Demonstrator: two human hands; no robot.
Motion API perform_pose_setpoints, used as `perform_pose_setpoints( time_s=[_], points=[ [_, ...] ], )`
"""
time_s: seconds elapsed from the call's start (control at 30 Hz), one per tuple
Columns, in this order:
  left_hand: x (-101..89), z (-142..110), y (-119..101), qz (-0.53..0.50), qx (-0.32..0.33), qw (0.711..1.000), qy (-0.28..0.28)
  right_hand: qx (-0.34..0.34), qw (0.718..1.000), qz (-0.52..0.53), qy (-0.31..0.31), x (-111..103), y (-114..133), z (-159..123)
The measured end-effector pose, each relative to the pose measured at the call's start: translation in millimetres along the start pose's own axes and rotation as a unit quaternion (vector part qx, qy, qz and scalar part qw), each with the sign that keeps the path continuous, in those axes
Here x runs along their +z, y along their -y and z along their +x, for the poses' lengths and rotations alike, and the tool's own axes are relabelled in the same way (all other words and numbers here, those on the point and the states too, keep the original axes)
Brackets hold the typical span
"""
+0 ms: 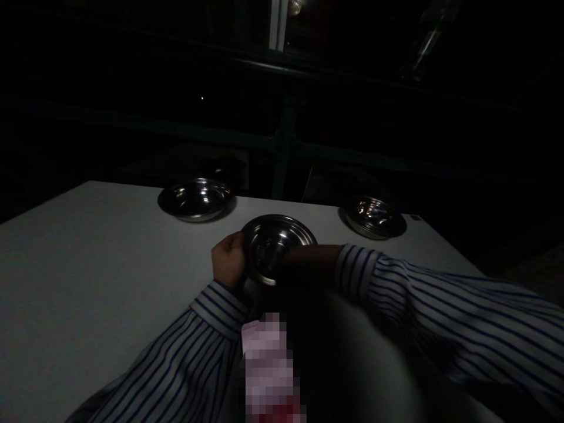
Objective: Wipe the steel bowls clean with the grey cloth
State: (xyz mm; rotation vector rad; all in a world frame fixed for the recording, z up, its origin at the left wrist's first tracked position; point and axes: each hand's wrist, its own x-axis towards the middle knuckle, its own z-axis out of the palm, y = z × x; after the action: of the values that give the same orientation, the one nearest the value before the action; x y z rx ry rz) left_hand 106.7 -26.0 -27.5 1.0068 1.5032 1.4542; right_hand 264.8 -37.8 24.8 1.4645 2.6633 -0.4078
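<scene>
A shiny steel bowl (269, 239) is in front of me at the middle of the table. My left hand (229, 259) is closed on its left rim, the thumb at the edge. From the right, my right hand (304, 257) reaches over the near rim and down into the bowl. Deep shadow hides its fingers, so I cannot make out whether they hold anything. Nothing distinct shows inside the bowl, only reflections and darkness.
On the white table (110, 264), a wide steel bowl (197, 201) stands at the back left and another steel bowl (374, 217) at the back right. A dark metal frame (286, 126) rises behind the far edge. The scene is very dim.
</scene>
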Motion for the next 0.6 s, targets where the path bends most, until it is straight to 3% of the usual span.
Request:
perform_pose_setpoints(
  time_s=[0.07, 0.17, 0.37, 0.5, 0.6],
  points=[
    [1.2, 0.4, 2.2, -0.011, 0.007, 1.000, 0.025, 0.015, 0.998, -0.050, 0.029, -7.8, -18.9, -2.4],
    [1.6, 0.3, 5.6, -0.016, 0.018, 0.998, 0.056, 0.008, 0.995, -0.096, 0.005, -14.4, -30.8, 9.4],
    [1.0, 0.0, 6.3, 0.007, 0.033, 0.998, 0.058, -0.023, 0.996, -0.056, -0.073, 3.0, 0.2, 47.5],
    [2.0, 0.4, 4.0, 0.024, 0.031, 0.999, 0.024, -0.078, 0.997, -0.008, 0.002, 11.6, 18.3, 38.1],
    [2.1, 1.9, 5.0, 0.025, 0.025, 0.999, 0.016, -0.077, 0.995, 0.000, 0.063, 6.5, 7.1, 18.1]
  ],
)
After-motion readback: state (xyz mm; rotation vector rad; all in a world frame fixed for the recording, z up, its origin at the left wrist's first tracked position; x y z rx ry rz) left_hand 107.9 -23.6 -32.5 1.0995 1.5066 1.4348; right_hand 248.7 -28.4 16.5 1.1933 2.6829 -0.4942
